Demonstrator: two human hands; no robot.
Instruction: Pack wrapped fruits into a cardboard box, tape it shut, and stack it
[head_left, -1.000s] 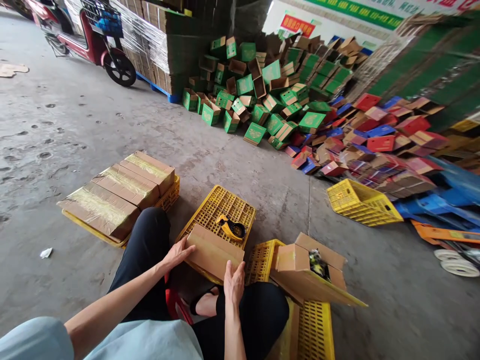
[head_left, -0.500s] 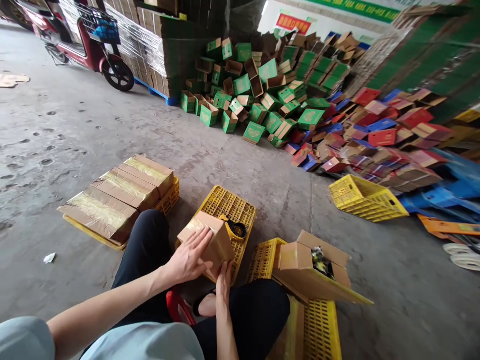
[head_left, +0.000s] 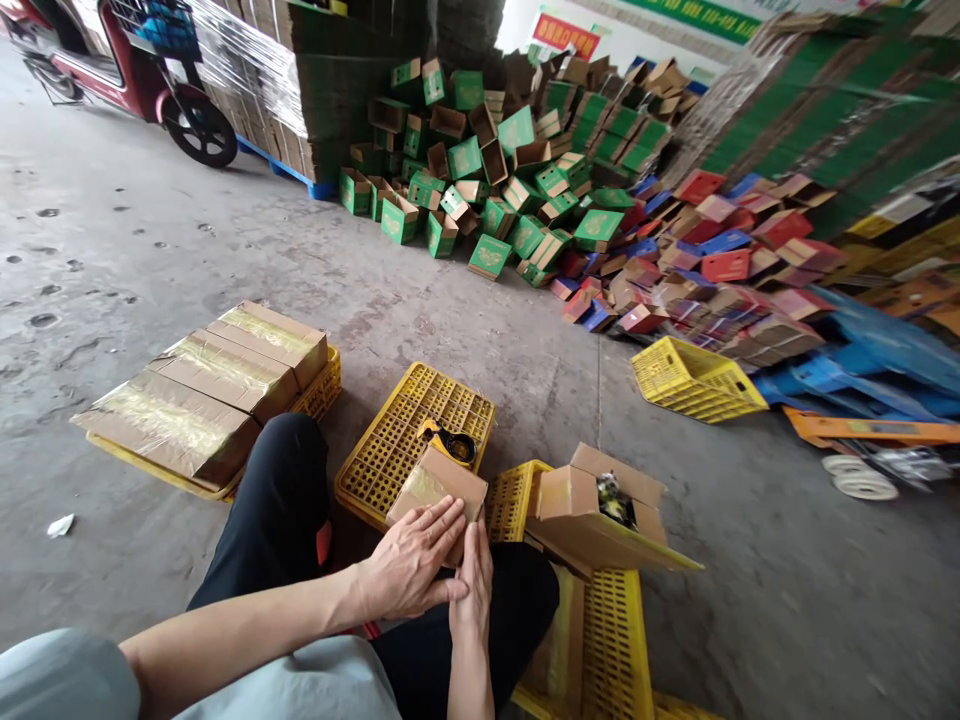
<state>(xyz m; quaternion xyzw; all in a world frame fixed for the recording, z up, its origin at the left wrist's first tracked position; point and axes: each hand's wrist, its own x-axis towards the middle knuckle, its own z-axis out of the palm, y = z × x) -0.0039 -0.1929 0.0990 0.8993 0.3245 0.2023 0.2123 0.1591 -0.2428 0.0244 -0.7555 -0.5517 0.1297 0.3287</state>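
A small brown cardboard box (head_left: 441,486) with clear yellowish tape is tilted towards me over the near edge of an upturned yellow plastic crate (head_left: 382,440). My left hand (head_left: 416,555) lies flat on the box's near face, fingers stretched out. Against the box's right corner rests my right hand (head_left: 472,580), its fingers straight and upright. The left thumb crosses over the right hand. Just behind the box, a yellow and black tape dispenser (head_left: 454,445) lies on the crate. The underside of the box is hidden by my hands.
On the left, taped cardboard boxes (head_left: 225,375) sit on a yellow crate. To my right, an open cardboard box (head_left: 574,500) with dark and yellowish contents leans on yellow crates (head_left: 619,640). Heaps of green boxes (head_left: 487,255) and red and blue boxes (head_left: 724,265) lie behind.
The box has tipped and moved nearer to me and to the right, uncovering more of the crate. My left hand has slid right, close to my right hand. The view has shifted slightly right.
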